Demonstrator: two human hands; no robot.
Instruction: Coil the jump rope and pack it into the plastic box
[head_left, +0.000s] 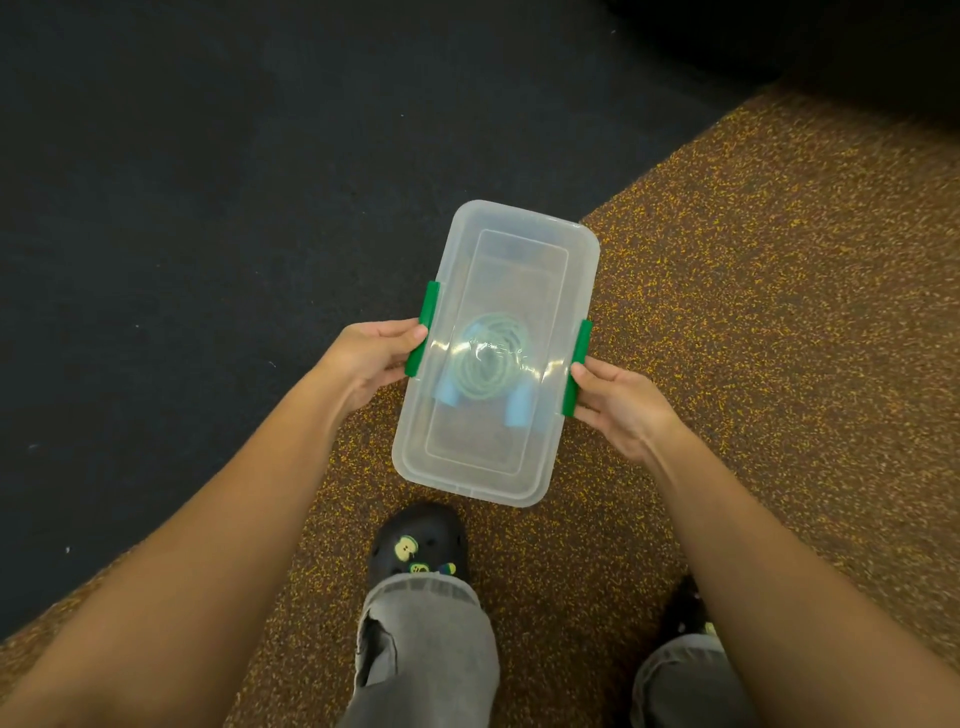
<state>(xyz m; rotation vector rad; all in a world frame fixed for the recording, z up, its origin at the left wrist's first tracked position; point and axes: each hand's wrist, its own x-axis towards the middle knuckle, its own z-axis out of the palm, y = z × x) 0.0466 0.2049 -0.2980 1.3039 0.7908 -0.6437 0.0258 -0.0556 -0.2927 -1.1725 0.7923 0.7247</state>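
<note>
Fingers (413, 332) of left hand (371, 358) and right hand (618, 405): clamped on the lidded plastic box (470, 221) at its green latches (423, 327), probably to snap them home; coiled jump rope (491, 364) inside, hazy through the plastic, kept level.

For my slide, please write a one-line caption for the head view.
Left hand and right hand hold the closed clear plastic box by its green latches, coiled jump rope inside.

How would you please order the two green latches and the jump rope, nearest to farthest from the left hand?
1. left green latch, gripped by the left hand.
2. jump rope, coiled in the plastic box.
3. right green latch, opposite side.
</note>
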